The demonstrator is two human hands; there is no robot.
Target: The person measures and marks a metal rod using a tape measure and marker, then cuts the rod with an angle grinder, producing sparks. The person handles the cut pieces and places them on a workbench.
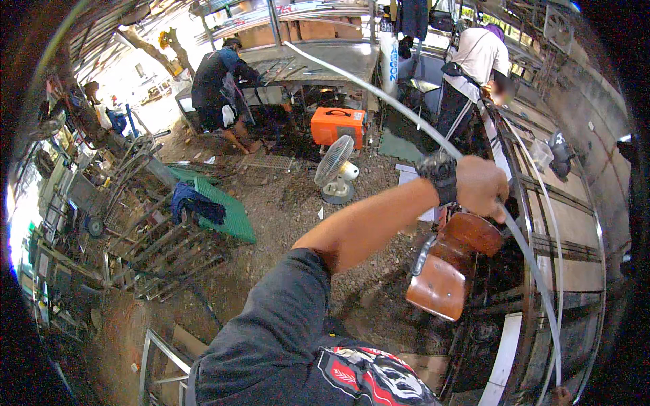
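My left hand (482, 186), a dark watch on its wrist, is closed around a long thin metal strip (379, 88). The strip arcs from the far bench down through my fist to the lower right edge. Just below my fist stands a rust-brown machine (443, 274) with rounded covers. A small patch of what may be my right hand (560, 395) shows at the strip's lower end; its grip is hidden by the picture's rim.
A workbench (575, 223) on the right carries curved metal hoops. A pedestal fan (335, 169), an orange box (336, 125) and a gas cylinder (388, 51) stand ahead on the dirt floor. Two people (217, 88) (474, 68) work at the back. Metal frames (162, 250) and a green mesh panel (227, 210) lie left.
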